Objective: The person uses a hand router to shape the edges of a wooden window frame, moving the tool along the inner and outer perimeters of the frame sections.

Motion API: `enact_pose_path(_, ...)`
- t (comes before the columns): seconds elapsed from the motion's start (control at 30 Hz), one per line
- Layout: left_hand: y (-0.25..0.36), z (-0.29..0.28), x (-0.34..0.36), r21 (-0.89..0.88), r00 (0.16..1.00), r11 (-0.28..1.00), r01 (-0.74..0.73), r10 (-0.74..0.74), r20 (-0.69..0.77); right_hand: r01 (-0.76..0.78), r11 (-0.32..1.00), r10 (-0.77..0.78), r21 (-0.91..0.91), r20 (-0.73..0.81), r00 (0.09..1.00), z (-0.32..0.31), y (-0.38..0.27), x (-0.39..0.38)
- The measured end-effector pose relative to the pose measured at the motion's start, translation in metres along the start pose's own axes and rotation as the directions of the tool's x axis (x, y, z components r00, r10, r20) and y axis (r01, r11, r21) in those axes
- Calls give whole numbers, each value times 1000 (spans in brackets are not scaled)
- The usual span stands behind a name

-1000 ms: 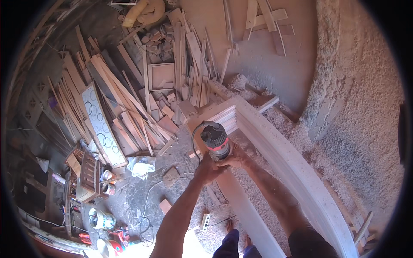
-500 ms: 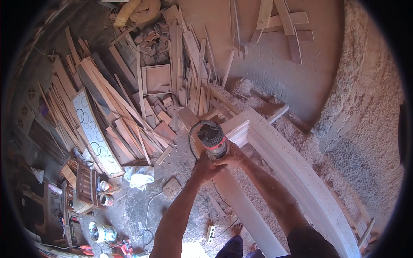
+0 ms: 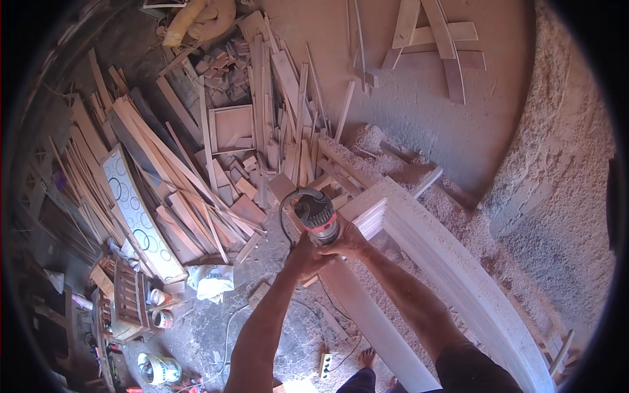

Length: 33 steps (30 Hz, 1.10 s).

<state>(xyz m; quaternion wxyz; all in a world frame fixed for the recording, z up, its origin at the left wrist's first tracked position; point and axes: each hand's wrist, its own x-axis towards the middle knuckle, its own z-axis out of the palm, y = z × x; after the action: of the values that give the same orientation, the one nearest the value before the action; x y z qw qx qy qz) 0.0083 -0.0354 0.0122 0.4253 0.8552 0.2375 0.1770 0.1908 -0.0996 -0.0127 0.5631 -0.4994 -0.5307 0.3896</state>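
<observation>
A black, red and silver router (image 3: 316, 213), with a black cord looping over its left side, stands upright on a long pale wooden board (image 3: 373, 327). My left hand (image 3: 305, 254) is closed round the lower left of its body. My right hand (image 3: 344, 240) grips the lower right, the fingers of both hands nearly meeting at the front. A wooden frame with grooved, moulded edges (image 3: 452, 265) lies just right of the board, sprinkled with shavings.
Stacked planks and offcuts (image 3: 177, 177) cover the upper left, beside a patterned panel (image 3: 134, 209). A yellow hose (image 3: 190, 23) is at the top. Lower left are a wooden rack (image 3: 128, 295), buckets (image 3: 158, 367) and a power strip (image 3: 325, 365). Sawdust (image 3: 544, 216) heaps on the right.
My hands and the router have shifted slightly left along with the turning view; the frame and wall appear farther right and down. My grip on the router looks the same.
</observation>
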Motion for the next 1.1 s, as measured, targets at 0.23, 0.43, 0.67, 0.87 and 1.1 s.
enact_pose_path(0.23, -14, -12, 7, 225, 996, 974, 32, -49, 73, 55, 997, -53, 50, -44, 998, 5, 1, 0)
enact_pose_path(0.43, -58, -13, 13, 421, 987, 906, -40, -28, 156, 31, 990, -55, -140, -166, 985, 14, -13, -5)
enact_pose_path(0.67, -26, -12, 30, 306, 971, 927, -216, 171, 168, -46, 983, 11, -176, -193, 981, -1, -18, -3)
enact_pose_path(0.87, 10, 3, 47, 489, 980, 871, -41, -60, 188, 42, 999, -43, -7, -192, 981, -29, 7, -4)
enact_pose_path(1.1, -12, 22, 76, 484, 977, 853, -197, 132, 165, 2, 999, 5, 43, -162, 987, -61, 19, 7)
